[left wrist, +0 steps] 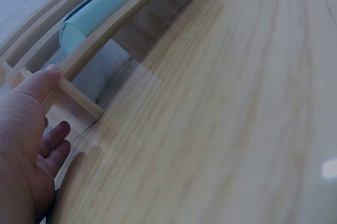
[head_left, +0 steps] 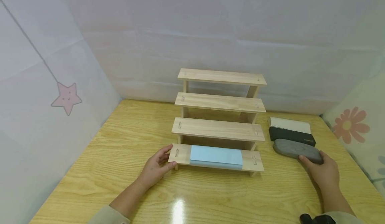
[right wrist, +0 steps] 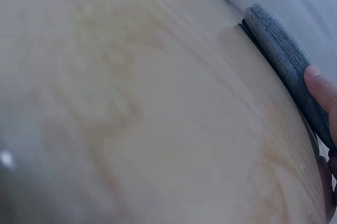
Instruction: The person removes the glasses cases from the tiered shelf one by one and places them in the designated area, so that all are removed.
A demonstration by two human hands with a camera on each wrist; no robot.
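A four-step wooden display stand stands mid-table. My left hand holds the left end of its lowest step, thumb at the front edge and index finger behind. In the left wrist view the thumb of that hand touches the step's corner, the other fingers bent below. A light blue glasses case lies lengthwise on this step. At the right, my right hand grips the right end of a grey, fabric-look glasses case, thumb on its near side. The right wrist view shows this grey case low at the tabletop.
Behind the grey case lie a black case and a white case, side by side. The wood-grain table meets pale cloth walls at the back and sides. The stand's upper three steps carry nothing.
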